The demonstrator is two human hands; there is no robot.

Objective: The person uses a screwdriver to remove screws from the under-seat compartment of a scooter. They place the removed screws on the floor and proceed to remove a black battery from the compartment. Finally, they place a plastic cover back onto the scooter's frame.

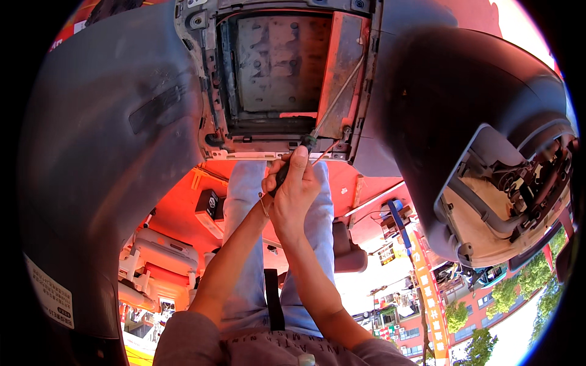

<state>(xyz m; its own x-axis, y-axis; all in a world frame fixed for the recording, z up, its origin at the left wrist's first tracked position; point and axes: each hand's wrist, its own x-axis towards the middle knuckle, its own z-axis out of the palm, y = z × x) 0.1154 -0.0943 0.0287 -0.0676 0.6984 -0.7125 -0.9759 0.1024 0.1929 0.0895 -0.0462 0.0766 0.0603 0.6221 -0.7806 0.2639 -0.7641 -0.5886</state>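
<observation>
A long screwdriver (331, 108) slants up and right, its dark handle gripped low and its thin metal shaft crossing a framed rectangular recess (281, 67). My right hand (296, 190) is closed around the handle, thumb laid along it. Behind it, my left hand (270, 179) is closed on the same handle's lower end, partly hidden by the right. The shaft's tip reaches the recess's upper right side, by a flat metal strip (332, 73); whether it touches cannot be told. A bolt-like part (347, 130) sits near the lower right corner, with a thin reddish rod (326, 152) beside it.
Large dark plastic panels flank the recess on the left (116, 122) and right (397, 91). A side opening with hoses and brackets (482, 201) lies at right. Below are my legs in jeans (244, 189), a red floor (372, 207) and a black box (209, 204).
</observation>
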